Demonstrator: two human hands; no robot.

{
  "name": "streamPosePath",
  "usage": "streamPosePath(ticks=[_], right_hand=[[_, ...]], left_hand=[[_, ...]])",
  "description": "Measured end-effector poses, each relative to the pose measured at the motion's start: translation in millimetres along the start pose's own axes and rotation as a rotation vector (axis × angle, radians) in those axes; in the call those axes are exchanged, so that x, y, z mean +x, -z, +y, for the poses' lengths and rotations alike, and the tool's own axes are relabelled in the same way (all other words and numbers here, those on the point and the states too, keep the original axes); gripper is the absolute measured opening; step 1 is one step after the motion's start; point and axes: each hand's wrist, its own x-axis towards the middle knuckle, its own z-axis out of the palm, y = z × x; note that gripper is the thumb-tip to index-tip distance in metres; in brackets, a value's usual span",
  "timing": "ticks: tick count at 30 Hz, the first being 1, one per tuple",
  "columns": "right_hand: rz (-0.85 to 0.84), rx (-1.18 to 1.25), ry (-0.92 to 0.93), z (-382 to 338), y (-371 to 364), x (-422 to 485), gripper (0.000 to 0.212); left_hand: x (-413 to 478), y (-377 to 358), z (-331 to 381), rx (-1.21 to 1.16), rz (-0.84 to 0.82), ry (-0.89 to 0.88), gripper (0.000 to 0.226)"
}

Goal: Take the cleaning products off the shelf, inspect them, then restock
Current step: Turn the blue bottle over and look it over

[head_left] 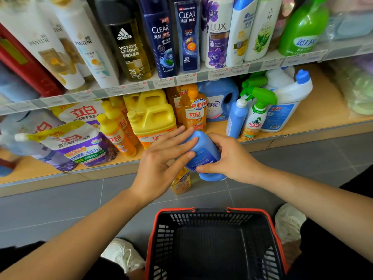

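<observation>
The task is in its middle part, I think. One blue bottle (203, 156) is off the lower shelf (302, 126) and is held in the air in front of it, tilted. The right hand (232, 158) grips it, thumb below and fingers curled over the top. The left hand (159, 158) is spread, its straight fingers only touching the side of the bottle, which looks like the inspecting step. A small orange bottle (180, 183) is on the floor under the hands, so it seems also taken off. The basket (212, 211) between the feet holds nothing that I can see. What is left: to put these back, and probably to go through the other products. On the shelf a similar blue bottle (236, 118), a green spray bottle (256, 116) and yellow jugs (153, 120) stand close together - the free place among them is narrow, and a neighbour could be knocked over
</observation>
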Motion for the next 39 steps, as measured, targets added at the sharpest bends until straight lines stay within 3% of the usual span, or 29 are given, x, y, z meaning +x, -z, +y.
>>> streamPosePath(ticks=[3,6,9,14,18,20,23,26,32,35,39], right_hand=[[0.016,0.068,-0.025,2,0,-2,0.053],[0.025,0.102,-0.038,3,1,-2,0.056],[0.036,0.129,-0.035,2,2,-2,0.057],[0.067,0.147,-0.039,2,9,0,0.059],[0.104,0.263,-0.089,-2,13,4,0.049],[0.132,0.335,-0.132,-5,13,5,0.045],[0.168,0.435,-0.170,-5,14,7,0.049],[0.206,0.553,-0.208,-5,14,6,0.062],[0.239,0.666,-0.262,-1,19,8,0.077],[0.272,0.583,-0.316,10,29,14,0.076],[0.217,0.055,-0.402,38,47,24,0.047]], left_hand=[[-1,1,-1,0.021,0.140,0.015,0.026],[2,3,1,-0.091,0.222,0.224,0.030],[6,4,-4,-0.303,0.167,0.453,0.029],[4,1,-14,-0.445,0.156,0.381,0.025],[2,-6,-19,-0.395,0.115,0.354,0.057],[2,-11,-22,-0.395,0.018,0.445,0.058],[-2,-18,-26,-0.474,-0.213,0.555,0.040],[-12,-27,-32,-0.492,-0.352,0.623,0.050],[-21,-36,-38,-0.683,-0.214,0.729,0.050],[-17,-31,-42,-0.628,-0.073,0.740,0.055],[-4,-24,-53,-0.339,0.018,0.588,0.049]])
